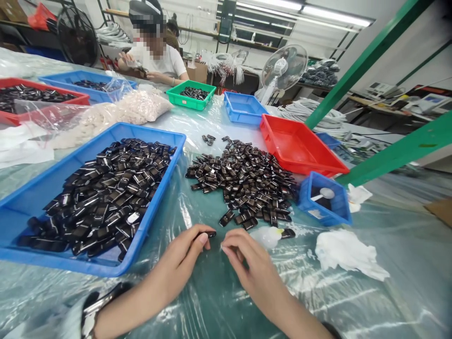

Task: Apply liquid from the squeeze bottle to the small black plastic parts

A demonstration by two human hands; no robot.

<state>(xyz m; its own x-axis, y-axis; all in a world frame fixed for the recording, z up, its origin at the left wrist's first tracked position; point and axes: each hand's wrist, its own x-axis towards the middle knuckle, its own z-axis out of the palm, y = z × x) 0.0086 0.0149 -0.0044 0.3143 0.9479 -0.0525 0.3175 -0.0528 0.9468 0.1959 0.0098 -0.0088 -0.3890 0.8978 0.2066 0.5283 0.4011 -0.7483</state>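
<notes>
Between the thumb and fingers of my left hand [189, 249] is a small black piece [211, 234]. My right hand [247, 256] is just to its right, thumb and index finger pinched together; whatever they may hold is too small to name. Beyond both hands lies a loose pile of black pieces [247, 179] on the plastic-covered table [208, 301]. A large blue tray [155, 207] on the left holds many similar pieces. Close to my right hand lie a translucent bottle [267, 236] with a yellowish tip and a single black piece [288, 233].
To the right are a small blue bin [341, 205] with a white scoop, crumpled white tissue [348, 254] and a red tray [300, 143]. Farther back stand a green tray [190, 102], a blue tray [245, 108] and a bag of beige pieces [141, 106]. A person sits across the table.
</notes>
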